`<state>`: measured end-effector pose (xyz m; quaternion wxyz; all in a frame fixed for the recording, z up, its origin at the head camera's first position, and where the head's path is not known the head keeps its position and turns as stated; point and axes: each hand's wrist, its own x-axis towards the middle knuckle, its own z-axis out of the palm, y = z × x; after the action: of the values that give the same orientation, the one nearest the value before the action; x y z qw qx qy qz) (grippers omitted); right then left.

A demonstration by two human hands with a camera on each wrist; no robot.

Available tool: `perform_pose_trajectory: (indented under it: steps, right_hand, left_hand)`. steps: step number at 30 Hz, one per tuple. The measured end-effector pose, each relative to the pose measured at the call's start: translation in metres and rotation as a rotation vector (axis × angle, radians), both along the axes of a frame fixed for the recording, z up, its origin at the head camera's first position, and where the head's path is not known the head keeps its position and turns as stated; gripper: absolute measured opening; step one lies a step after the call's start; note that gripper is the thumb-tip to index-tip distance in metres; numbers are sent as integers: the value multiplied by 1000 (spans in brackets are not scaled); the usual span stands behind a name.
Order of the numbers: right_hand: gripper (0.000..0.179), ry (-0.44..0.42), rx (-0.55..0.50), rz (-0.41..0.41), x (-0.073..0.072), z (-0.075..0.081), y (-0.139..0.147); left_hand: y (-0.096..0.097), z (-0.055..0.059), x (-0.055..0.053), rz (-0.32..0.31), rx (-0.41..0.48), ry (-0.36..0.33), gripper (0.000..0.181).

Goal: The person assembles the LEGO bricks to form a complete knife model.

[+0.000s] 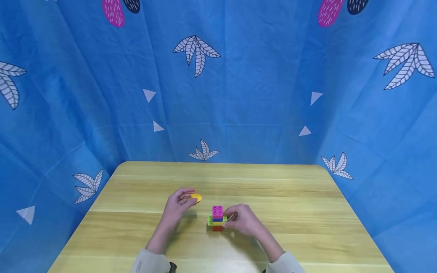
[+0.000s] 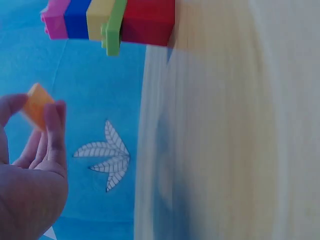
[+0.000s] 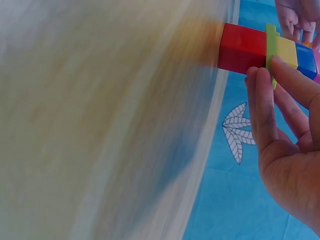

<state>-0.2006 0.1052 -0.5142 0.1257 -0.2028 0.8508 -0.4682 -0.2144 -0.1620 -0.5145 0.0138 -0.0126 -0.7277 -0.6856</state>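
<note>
Over the person's arms, in the head view, a brick tower (image 1: 217,212) stands upright on the wooden table (image 1: 290,197), a blue cloth (image 1: 266,76) hanging behind. The left hand (image 1: 176,206) pinches a small orange-yellow piece (image 1: 196,197), apart from the tower on its far left side; the right hand (image 1: 244,220) is at the tower's right side, fingertips at the end of its crosswise layer.

The left wrist view, turned sideways, lays out what is done: red block (image 2: 148,22) against the table, then green plate (image 2: 114,35), yellow block (image 2: 100,25), blue block (image 2: 77,20) and pink block (image 2: 57,20) on top — all joined in line. The loose piece sits between thumb and fingertips, raised off the table and blurred.

In the right wrist view, the right thumb and fingers pinch the green plate near the red and yellow blocks. Left-hand fingers show behind, partly cut off. I'd judge the building well along — five colours stacked, and that one held piece not yet attached.
</note>
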Motion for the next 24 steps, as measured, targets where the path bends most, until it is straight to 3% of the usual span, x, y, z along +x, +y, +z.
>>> perform_pose_trajectory:
  steps: [14,24]
  right_hand:
    - [36,-30,-35,-12,1,-1,-1]
    - [34,-32,-15,-17,0,-3,-1]
  left_hand:
    - [4,4,14,-49,74,13,46]
    - [9,2,19,-77,-12,83,37]
